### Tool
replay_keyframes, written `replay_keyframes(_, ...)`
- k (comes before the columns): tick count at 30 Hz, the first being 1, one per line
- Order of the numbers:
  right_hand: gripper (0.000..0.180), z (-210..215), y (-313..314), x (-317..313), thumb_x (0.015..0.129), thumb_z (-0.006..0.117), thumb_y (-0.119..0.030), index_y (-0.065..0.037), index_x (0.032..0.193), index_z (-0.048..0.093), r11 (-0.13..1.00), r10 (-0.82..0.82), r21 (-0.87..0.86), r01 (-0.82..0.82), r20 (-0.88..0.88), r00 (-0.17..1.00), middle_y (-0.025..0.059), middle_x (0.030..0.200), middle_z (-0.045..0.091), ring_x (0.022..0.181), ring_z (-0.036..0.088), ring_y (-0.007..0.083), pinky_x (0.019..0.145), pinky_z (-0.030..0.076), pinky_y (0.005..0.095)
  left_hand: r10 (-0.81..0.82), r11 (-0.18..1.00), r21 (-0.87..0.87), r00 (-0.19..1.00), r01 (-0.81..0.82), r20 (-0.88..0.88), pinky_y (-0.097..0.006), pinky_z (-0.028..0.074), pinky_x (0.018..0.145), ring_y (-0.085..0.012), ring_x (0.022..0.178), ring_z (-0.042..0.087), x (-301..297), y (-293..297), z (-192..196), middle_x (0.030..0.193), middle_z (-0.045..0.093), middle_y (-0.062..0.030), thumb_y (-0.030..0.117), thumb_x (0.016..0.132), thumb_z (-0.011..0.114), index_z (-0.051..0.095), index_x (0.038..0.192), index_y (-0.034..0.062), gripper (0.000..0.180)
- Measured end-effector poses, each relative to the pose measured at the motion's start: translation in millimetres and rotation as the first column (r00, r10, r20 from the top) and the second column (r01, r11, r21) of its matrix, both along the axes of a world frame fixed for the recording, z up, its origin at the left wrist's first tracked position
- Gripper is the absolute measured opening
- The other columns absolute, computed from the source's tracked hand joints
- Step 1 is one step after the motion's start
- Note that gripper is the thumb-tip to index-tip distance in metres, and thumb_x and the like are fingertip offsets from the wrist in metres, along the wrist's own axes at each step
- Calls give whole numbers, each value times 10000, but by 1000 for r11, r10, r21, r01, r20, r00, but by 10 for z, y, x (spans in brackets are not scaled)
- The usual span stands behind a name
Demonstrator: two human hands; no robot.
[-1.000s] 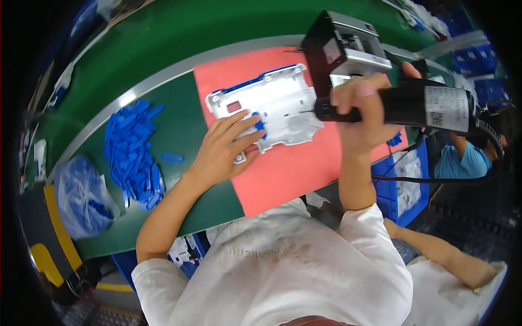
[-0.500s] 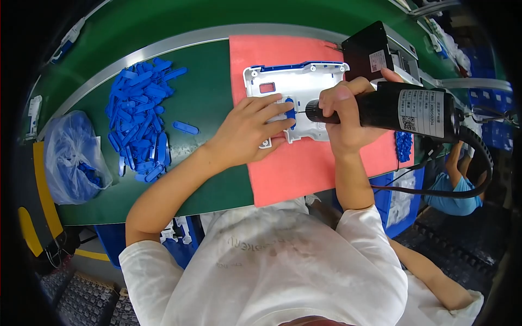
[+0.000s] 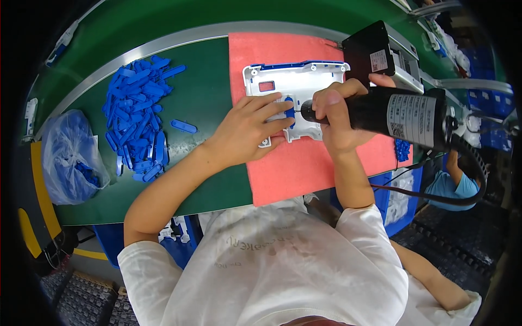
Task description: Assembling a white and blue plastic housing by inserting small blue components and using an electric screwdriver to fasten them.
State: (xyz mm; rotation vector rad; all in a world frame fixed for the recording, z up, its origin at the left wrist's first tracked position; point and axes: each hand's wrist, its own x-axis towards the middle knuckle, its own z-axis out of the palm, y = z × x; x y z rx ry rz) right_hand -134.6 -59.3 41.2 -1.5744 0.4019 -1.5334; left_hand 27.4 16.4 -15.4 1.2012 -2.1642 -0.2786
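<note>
A white plastic housing (image 3: 312, 81) with a blue far edge lies inner side up on a pink mat. Inside it sits a long blue plastic piece (image 3: 290, 120), crosswise near the middle. My left hand (image 3: 255, 126) holds the housing at its left, with fingertips at the blue piece and the thumb low by the near edge. In my right hand (image 3: 340, 111) is a black electric screwdriver (image 3: 372, 111), gripped round its front end and held nearly level. Its thin bit points left and reaches the blue piece; the exact contact point is too small to make out.
Blue plastic pieces (image 3: 136, 114) lie heaped at left, with a single one (image 3: 184, 126) apart. Beyond them is a clear plastic bag (image 3: 73, 157). A black device (image 3: 370, 51) stands far right; small blue parts (image 3: 402, 150) lie by the mat's right edge. The screwdriver's cable (image 3: 435, 200) loops right.
The screwdriver's rear end has swung slightly down and nearer, and my right hand has shifted a little left with it. My left hand stays at the housing.
</note>
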Motion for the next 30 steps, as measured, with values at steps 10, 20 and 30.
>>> replay_keyframes(10,524,-87,-22,-106,833,504,99,-82,1248,240,980,-61,-198,3,-286,956,77,655,503,513,515,152,547,497,327,-10,999,-35,1000,10,-12,-424,418,995,-273,1255,482,-10,-19,-1,1285,565,-51,191,733,728,679,1081,116,360)
replay_keyframes(20,573,567,-221,-628,825,540,77,-45,1313,266,947,-223,-141,288,356,908,75,677,535,437,472,158,460,483,353,-31,1000,6,999,31,-10,-437,405,994,-305,1272,481,18,9,21,1332,549,-84,132,706,746,668,1136,126,437)
replay_keyframes(30,487,481,-717,-1374,799,573,112,34,1239,380,812,-558,-165,560,61,827,68,610,544,450,491,150,490,480,351,-2,1000,6,1000,2,-2,-421,410,966,-303,1247,500,-67,-47,93,1285,586,-65,150,715,748,687,1090,116,382)
